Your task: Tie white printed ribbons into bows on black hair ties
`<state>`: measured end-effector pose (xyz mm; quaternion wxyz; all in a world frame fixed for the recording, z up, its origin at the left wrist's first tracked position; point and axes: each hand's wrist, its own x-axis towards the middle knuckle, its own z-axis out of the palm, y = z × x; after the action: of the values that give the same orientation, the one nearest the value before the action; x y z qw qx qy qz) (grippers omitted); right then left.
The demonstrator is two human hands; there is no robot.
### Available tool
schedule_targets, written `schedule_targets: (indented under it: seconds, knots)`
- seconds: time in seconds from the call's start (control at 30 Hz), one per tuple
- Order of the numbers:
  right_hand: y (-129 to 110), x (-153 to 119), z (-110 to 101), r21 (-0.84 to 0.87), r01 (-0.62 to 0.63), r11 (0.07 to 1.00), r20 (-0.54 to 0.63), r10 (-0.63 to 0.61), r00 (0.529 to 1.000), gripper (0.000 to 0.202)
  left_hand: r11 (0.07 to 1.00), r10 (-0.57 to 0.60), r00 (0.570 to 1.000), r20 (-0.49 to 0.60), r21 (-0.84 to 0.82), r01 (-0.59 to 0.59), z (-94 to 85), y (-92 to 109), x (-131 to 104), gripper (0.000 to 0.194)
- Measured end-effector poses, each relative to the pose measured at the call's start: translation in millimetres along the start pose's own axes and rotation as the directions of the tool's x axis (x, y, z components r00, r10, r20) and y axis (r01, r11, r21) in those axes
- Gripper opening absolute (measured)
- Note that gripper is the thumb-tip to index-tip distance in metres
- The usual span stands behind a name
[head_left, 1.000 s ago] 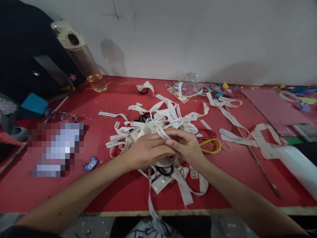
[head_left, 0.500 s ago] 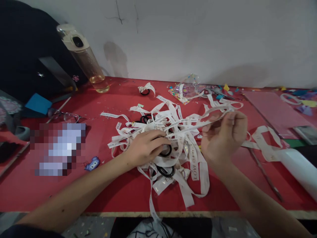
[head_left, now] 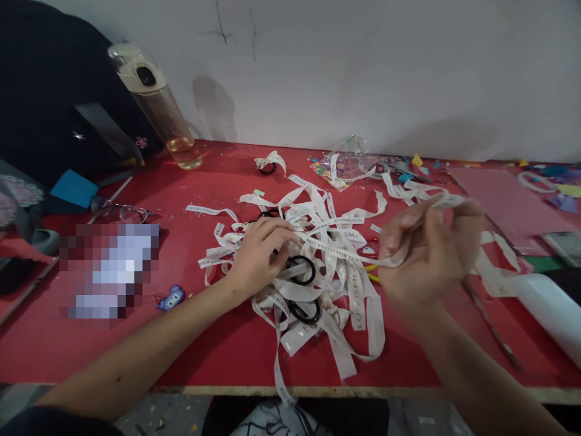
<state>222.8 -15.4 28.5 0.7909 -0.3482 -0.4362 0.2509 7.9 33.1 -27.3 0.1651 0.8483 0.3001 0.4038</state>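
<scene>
Two hands and one printed ribbon, seen through the head camera from my distant post. The strip (head_left: 336, 251) runs from the left fingertips, across the pile (head_left: 356, 290), to the raised right hand (head_left: 429, 266). My right fingers are curled closed, the strip gripped among them and a length trailing against the palm; motion blur hides the exact pinch. I judge that this height lifts the strip clear of the tangle, so that one band reads apart from the rest. My left hand (head_left: 258, 257) rests low on the pile, its fingers bent and slightly spread, probably to steady the near end; whether they pinch the strip or merely lie beside it, I cannot tell.

Materials: the ribbon is white, thin, flat and matt, dark lettering along it, slack enough to sag. Broader bands in the pile fold into soft loops, some bearing larger pale gold letters. Among them lie smooth black rings (head_left: 303, 283), round and thick like hair ties. A glossy yellow handle (head_left: 373, 278) shows beneath the strip, just beside my right hand. Behind the pile, a small gathered bow (head_left: 264, 162) sits against another black ring, well apart from my fingers. The red table (head_left: 195, 357) is smooth, with a rough pale front edge.
</scene>
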Motion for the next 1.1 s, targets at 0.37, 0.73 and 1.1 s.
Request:
schedule_targets:
  seconds: [0.37, 0.73, 1.1]
  knots:
    - [4, -40, 7, -0.113, 0.489, 0.865, 0.857, -0.164, 0.489, 0.027, 0.893, 0.210, 0.978, -0.016, -0.404, -0.198, -9.2, 18, -3, 0.016]
    - [13, -37, 6, -0.090, 0.574, 0.814, 0.933, -0.132, 0.334, 0.049, 0.273, 0.085, 0.708, 0.701, -0.700, 0.660, -2.6, 30, -7, 0.040]
    - [30, -38, -7, -0.456, 0.244, 0.856, 0.673, 0.153, 0.724, 0.042, 0.094, 0.106, 0.660, 0.744, -0.668, 0.738, -20.5, 33, 5, 0.024]
